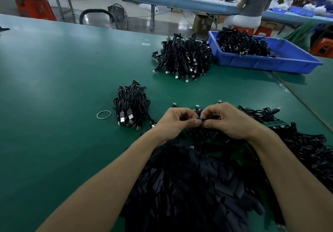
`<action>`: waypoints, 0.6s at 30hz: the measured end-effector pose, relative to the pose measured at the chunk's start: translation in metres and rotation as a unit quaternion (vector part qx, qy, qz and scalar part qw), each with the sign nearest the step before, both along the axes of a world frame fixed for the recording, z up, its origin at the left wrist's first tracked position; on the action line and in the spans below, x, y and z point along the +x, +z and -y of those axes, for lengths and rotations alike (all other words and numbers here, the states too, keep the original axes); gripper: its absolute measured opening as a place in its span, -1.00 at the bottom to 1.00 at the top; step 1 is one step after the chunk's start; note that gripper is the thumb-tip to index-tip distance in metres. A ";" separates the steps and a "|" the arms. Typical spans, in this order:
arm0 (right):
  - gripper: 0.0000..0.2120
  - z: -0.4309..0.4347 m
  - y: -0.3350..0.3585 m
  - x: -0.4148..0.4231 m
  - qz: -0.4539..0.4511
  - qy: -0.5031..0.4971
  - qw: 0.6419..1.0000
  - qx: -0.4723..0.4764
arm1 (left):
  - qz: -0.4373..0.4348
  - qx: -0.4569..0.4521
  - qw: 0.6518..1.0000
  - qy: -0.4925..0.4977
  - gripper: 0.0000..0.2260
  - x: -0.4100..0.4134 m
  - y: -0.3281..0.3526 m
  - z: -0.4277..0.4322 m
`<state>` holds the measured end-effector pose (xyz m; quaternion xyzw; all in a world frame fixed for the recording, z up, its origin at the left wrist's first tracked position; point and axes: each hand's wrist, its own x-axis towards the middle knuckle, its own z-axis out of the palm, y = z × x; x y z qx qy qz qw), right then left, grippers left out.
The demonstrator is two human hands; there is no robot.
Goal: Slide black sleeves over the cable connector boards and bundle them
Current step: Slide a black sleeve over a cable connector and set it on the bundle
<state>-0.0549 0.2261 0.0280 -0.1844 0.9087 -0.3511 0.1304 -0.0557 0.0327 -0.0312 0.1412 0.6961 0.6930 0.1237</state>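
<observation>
- Loose black sleeves (189,186) lie heaped nearest the camera on the green table (54,87), between the two forearms.
- White rubber band (104,114) lies flat on the table, left of the hands and just beside a small bundle.
- Small bundle of black cables (132,103) sits on the table with its USB plugs pointing toward the camera, apart from the left hand.
- Big heap of black cables (183,55) is farther back, with its plugs fanned out at the near side.
- Left hand (177,121) has its fingers curled, and its thumb and fingertips pinch the left end of a small black piece (201,118).
- That piece is held level between both hands, above the tangle at the far edge of the sleeve heap. I cannot tell whether it is a sleeve or a board.
- Right hand (228,121) has its fingers curled and pinches the right end of the same piece, its thumb tip almost meeting the left thumb.
- Blue bin (270,66) stands at far right, touching the big heap, with more black cables inside.
- Loose cables (306,147) sprawl to the right of the right wrist, with a green strip (275,123) among them.
</observation>
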 end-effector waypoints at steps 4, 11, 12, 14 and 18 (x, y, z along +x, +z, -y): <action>-0.92 -0.001 0.006 -0.006 0.026 0.014 1.000 -0.009 | 0.015 0.020 0.999 -0.032 -0.84 -0.007 0.000 0.000; -0.89 -0.005 0.016 -0.008 0.011 -0.013 1.000 -0.022 | 0.121 0.171 0.976 -0.052 -0.94 -0.014 -0.002 -0.006; -0.88 -0.005 0.017 -0.008 -0.026 -0.040 0.999 -0.018 | 0.118 0.187 0.975 -0.021 -0.94 -0.015 -0.001 -0.007; -0.86 -0.007 0.017 -0.010 -0.135 -0.119 0.984 0.011 | 0.096 0.225 0.969 0.042 -0.85 -0.016 0.007 -0.008; -0.86 -0.009 0.020 -0.007 -0.304 -0.326 0.895 -0.033 | 0.002 0.318 0.938 0.137 -0.86 -0.011 0.038 0.003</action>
